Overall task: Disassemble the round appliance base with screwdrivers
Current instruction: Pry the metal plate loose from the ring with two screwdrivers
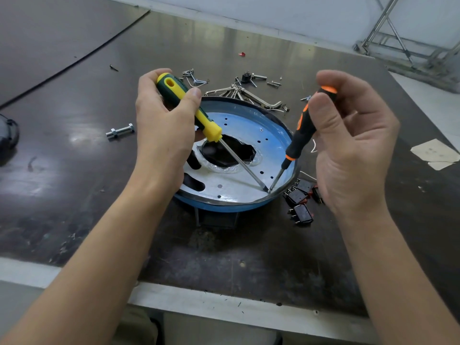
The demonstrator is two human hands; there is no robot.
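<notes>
The round appliance base (249, 135), a blue-rimmed dish with a silvery perforated plate and a dark middle opening, sits on the dark worktable. My left hand (164, 125) grips a yellow and green screwdriver (199, 113); its shaft slants down to the right. A black and orange screwdriver (302, 128) is pinched near its top by my right hand (348, 145). Both tips meet at one spot near the plate's front right rim.
Hex keys (249, 94), screws and small metal parts lie behind the base. Black rocker switches (302, 195) lie at its right. A bolt with nuts (120, 131) lies to the left. Tape pieces (433, 153) are at the right edge, a dark object (7, 138) at the far left.
</notes>
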